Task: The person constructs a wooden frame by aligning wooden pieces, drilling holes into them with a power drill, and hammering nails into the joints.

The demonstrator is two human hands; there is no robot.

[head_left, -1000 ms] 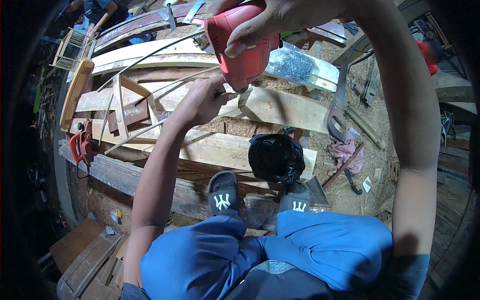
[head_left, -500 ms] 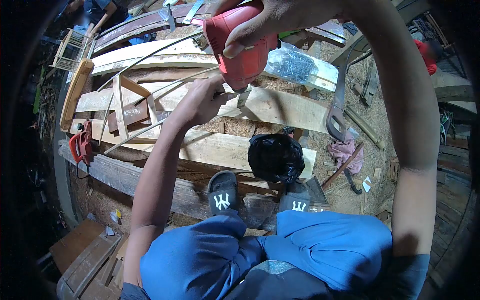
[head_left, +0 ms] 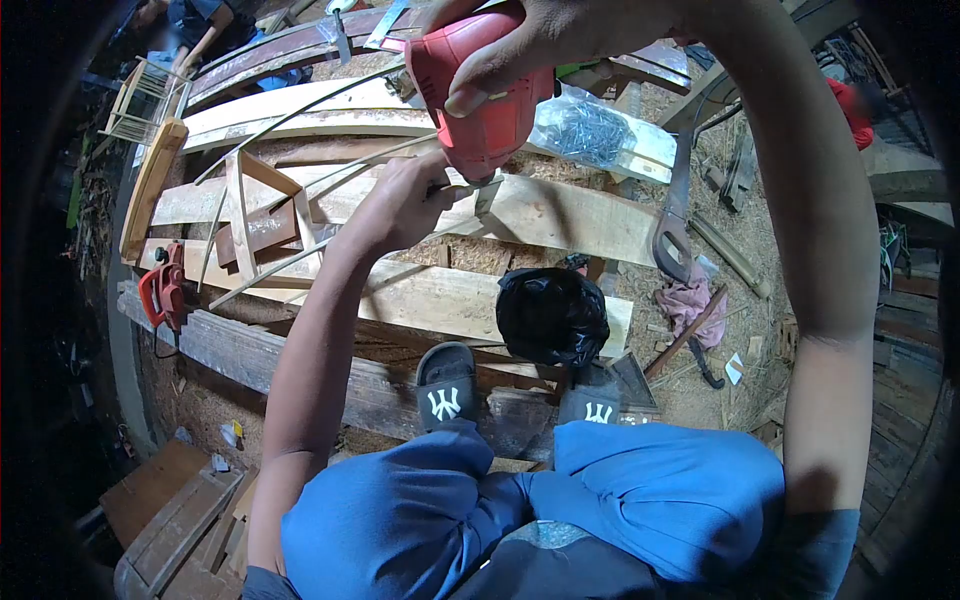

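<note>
My right hand (head_left: 570,45) wraps round the body of a red power drill (head_left: 492,125), high in the view with its nose pointing down. Just below the drill, my left hand (head_left: 405,195) is closed, its fingertips pinched together at the chuck (head_left: 486,181). What sits between those fingertips is too small to make out. Beneath both hands lies a long pale plank (head_left: 580,220), with the drill's shadow across it. Thin wooden strips (head_left: 265,275) run past my left forearm.
A black plastic bag (head_left: 552,315) stands before my sandals. Nails in a clear bag (head_left: 585,130), a handsaw (head_left: 675,225), a pink cloth (head_left: 692,312) and a red power tool (head_left: 163,288) lie around. Other people (head_left: 205,25) are at the upper left and upper right (head_left: 848,110).
</note>
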